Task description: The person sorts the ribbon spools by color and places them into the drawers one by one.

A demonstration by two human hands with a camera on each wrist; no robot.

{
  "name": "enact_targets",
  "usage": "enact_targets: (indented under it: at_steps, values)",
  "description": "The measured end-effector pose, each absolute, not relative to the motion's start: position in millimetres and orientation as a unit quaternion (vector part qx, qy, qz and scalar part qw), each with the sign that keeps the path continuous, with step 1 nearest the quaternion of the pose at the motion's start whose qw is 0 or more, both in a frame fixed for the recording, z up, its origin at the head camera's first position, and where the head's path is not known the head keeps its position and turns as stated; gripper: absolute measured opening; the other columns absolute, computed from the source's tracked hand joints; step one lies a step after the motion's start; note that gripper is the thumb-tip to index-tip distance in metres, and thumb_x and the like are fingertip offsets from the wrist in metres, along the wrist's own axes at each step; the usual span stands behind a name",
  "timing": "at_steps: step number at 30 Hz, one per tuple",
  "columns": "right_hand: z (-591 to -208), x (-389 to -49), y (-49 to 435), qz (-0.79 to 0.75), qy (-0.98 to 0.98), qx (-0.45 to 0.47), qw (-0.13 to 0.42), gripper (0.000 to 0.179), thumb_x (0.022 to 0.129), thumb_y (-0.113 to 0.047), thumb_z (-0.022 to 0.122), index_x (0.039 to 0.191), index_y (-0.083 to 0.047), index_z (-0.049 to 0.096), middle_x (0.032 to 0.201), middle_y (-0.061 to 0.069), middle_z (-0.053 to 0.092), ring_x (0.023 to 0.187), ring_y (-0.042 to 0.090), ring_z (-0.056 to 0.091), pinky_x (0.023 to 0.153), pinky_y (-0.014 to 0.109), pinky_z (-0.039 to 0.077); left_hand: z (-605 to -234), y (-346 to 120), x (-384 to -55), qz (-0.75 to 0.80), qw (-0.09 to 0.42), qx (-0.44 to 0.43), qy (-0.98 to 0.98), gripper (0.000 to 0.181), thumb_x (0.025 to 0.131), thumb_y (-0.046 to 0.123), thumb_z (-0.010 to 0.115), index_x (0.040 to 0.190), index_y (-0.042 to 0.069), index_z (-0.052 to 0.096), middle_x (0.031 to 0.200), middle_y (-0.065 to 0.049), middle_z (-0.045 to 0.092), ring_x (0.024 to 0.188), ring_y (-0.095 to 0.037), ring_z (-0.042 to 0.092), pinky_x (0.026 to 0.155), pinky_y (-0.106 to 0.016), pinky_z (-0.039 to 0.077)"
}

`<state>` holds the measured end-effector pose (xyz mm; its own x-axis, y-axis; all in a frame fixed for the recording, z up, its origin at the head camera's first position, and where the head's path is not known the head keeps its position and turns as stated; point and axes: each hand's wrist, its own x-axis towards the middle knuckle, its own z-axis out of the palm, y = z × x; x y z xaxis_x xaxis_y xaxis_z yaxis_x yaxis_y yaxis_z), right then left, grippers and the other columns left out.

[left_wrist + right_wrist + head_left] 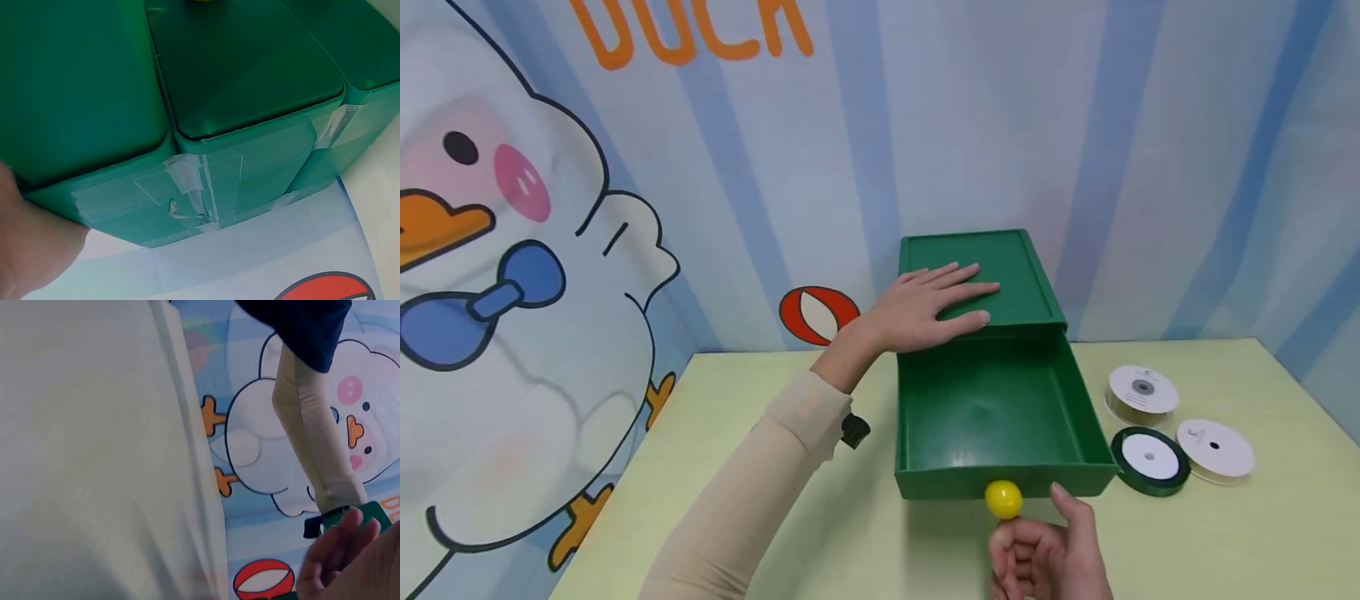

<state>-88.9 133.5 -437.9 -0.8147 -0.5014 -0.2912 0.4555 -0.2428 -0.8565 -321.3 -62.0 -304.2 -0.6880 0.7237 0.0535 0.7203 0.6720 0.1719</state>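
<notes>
A green drawer unit stands against the back wall in the head view, its top drawer pulled far out toward me. My left hand lies with spread fingers on the unit's top. The drawer's front carries a round yellow knob. Just below and right of that knob is my right hand, fingers loosely curled and thumb raised, the knob outside its grasp. In the left wrist view the unit's green side panels are joined by clear tape, with part of my left hand at the edge.
To the drawer's right on the pale yellow table lie a white ribbon spool, a dark green ribbon spool and another white spool. Behind hangs a striped blue cloth with a duck print.
</notes>
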Motion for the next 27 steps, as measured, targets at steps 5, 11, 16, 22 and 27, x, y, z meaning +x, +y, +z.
enact_targets:
  at_steps: [5,11,16,22,27]
  values:
    - [-441.0,-99.3,157.8,-0.711,0.618,-0.065,0.329,0.104,0.103,-0.069,-0.013,0.086,-0.005,0.068,0.073,0.002,0.066,0.077,0.023,0.066,0.084,0.039,0.049,-304.8,-60.6,-323.2,0.096,0.008,0.401,0.911,0.061,0.11,0.058,0.042,0.167,0.039,0.033,0.178,0.008,0.017,0.165,-0.015,0.009,0.133,-0.048,0.011]
    - [-466.0,-103.9,176.7,-0.632,0.693,-0.046,0.343,0.095,0.109,-0.067,-0.002,0.091,-0.007,0.069,0.078,0.003,0.068,0.077,0.021,0.064,0.078,0.036,0.049,-306.7,-62.9,-323.0,0.098,0.011,0.398,0.912,0.061,0.11,0.058,0.043,0.167,0.039,0.033,0.178,0.009,0.017,0.165,-0.015,0.009,0.133,-0.048,0.01]
    - [-461.3,-96.7,185.9,-0.569,0.755,-0.05,0.323,0.081,0.115,-0.057,0.011,0.097,-0.004,0.069,0.084,0.005,0.068,0.081,0.022,0.062,0.078,0.034,0.049,-305.9,-63.8,-323.0,0.098,0.008,0.398,0.912,0.061,0.11,0.058,0.043,0.167,0.039,0.033,0.178,0.008,0.017,0.165,-0.015,0.01,0.133,-0.048,0.011]
    - [-427.9,-91.4,203.8,-0.529,0.774,-0.059,0.343,0.069,0.117,-0.048,0.021,0.108,0.0,0.069,0.093,0.005,0.068,0.088,0.022,0.062,0.082,0.036,0.052,-304.9,-63.4,-323.2,0.097,0.005,0.398,0.912,0.061,0.11,0.058,0.043,0.167,0.039,0.034,0.178,0.009,0.018,0.165,-0.014,0.01,0.133,-0.047,0.011]
    - [-401.9,-87.7,216.0,-0.495,0.802,-0.031,0.333,0.069,0.117,-0.05,0.021,0.113,0.001,0.068,0.093,0.006,0.068,0.091,0.023,0.061,0.085,0.039,0.049,-303.9,-63.9,-322.5,0.092,0.004,0.398,0.913,0.061,0.11,0.059,0.042,0.167,0.04,0.033,0.178,0.009,0.018,0.165,-0.014,0.01,0.133,-0.047,0.011]
